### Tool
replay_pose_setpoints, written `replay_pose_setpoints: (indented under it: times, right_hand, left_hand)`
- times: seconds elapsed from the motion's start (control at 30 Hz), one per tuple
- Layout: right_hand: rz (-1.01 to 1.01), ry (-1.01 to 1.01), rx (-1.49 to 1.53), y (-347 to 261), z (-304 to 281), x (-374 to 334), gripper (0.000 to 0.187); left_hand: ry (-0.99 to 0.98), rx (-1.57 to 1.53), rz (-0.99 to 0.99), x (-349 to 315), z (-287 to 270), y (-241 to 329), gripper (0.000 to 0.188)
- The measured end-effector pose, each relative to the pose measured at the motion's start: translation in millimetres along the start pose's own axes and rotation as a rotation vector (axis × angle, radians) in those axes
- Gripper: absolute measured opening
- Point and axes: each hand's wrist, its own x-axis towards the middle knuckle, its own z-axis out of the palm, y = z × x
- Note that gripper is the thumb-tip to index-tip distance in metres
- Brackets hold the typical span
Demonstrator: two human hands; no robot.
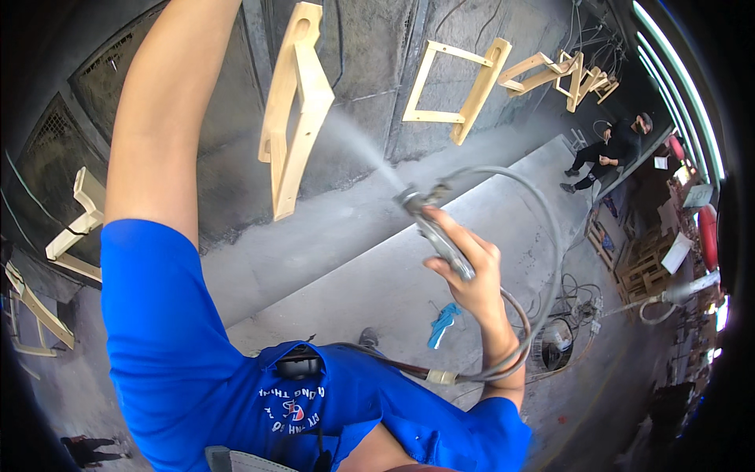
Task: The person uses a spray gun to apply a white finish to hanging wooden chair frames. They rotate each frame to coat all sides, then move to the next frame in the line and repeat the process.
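My right hand (474,275) is wrapped round a metal spray gun (448,248), with a finger along its front side. A pale mist (363,148) streams from the gun's nozzle up and left to a hanging light-wood frame (299,157). Between nozzle and frame there is a gap. A grey hose (557,236) loops from the gun round my right forearm. My bare left arm (161,118) reaches up past the top edge, so my left hand is out of sight.
More wooden frames hang in a row, one nearby (476,90) and several farther right. Others hang at left, one near my upper arm (86,200). A dark panelled wall (370,47) stands behind. A blue cloth (444,325) lies on the floor. A person (617,149) sits at far right.
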Motion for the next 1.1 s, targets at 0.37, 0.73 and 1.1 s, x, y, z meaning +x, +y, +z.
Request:
replay_pose_setpoints:
  times: [0.37,0.73,1.1]
  right_hand:
    - [0.223,-0.359,0.115,-3,82,-74,0.062]
    - [0.383,-0.161,0.314,-124,220,-111,0.057]
    - [0.310,0.012,0.709,-196,256,-138,0.089]
  left_hand:
    - [-0.060,0.058,0.503,-207,-248,-38,0.029]
    - [0.199,0.420,-0.456,-355,-541,-316,0.078]
    - [0.060,-0.072,-0.517,-466,-676,-226,0.079]
